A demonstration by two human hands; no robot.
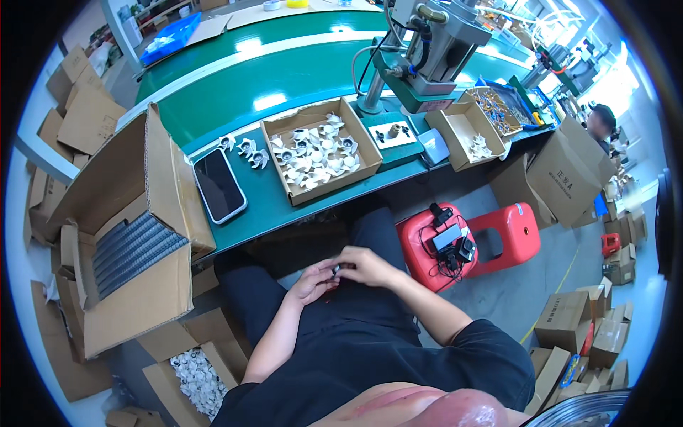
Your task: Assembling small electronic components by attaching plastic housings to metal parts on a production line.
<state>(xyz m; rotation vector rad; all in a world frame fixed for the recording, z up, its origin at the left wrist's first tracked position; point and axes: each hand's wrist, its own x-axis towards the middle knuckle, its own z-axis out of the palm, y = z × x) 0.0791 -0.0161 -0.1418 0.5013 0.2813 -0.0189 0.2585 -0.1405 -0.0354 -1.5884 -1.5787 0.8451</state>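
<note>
"Where's the small part (336, 270)?"
"Above the lap (373, 304), pinched in the right hand's (363, 266) grip; the left hand's (309, 284), half-curled, I can't tell."
"Beyond?"
"Twelve o'clock: box (337, 184) of white fans (313, 162), worktop (265, 201). One o'clock: press (435, 60)."

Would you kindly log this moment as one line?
left hand: at small part; right hand: same small part; pose: hands close together over lap; bench: phone, box of white fans

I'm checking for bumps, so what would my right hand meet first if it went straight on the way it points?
Probably your left hand: the right hand points leftward toward it, with a small dark item between them. Whether the hands touch is unclear at this depth.
</note>
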